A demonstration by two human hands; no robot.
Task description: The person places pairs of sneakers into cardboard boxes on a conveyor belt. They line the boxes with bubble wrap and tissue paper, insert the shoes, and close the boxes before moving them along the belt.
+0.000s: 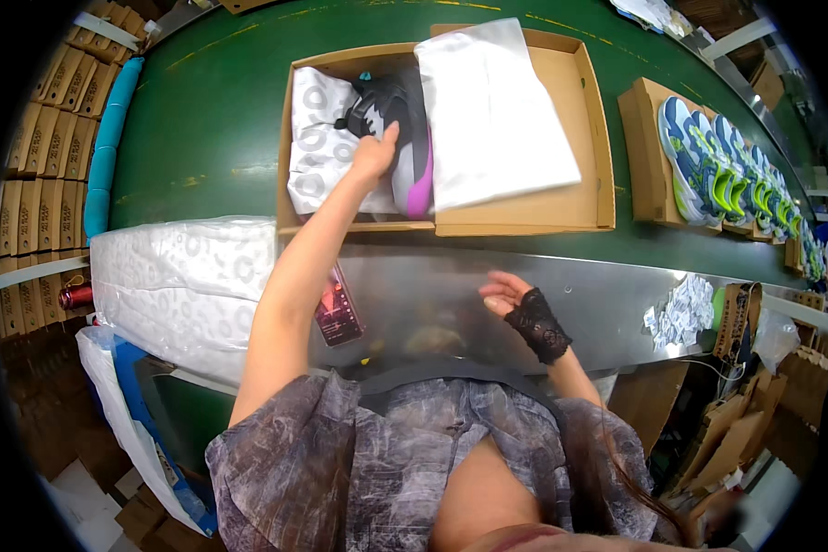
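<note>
An open cardboard shoebox [601,184] lies on the green table, its two halves side by side. Its left half holds a black and grey sports shoe [416,129] with a purple sole part, beside white tissue paper [315,143] printed with grey rings. My left hand [373,155] is closed on the shoe's upper, thumb toward the right; some fingers are hidden. A plain white sheet [499,120] covers much of the box's right half. Over the metal edge, my right hand [513,302], in a black lace fingerless glove, hovers with fingers apart and holds nothing.
A phone [340,313] lies on the metal strip [414,271] under my left forearm. Wrapped ring-print paper [189,267] sits left, crumpled paper pieces [681,313] right. Blue and lime shoes [685,156] line up at the right; stacked shoeboxes [51,138] stand far left.
</note>
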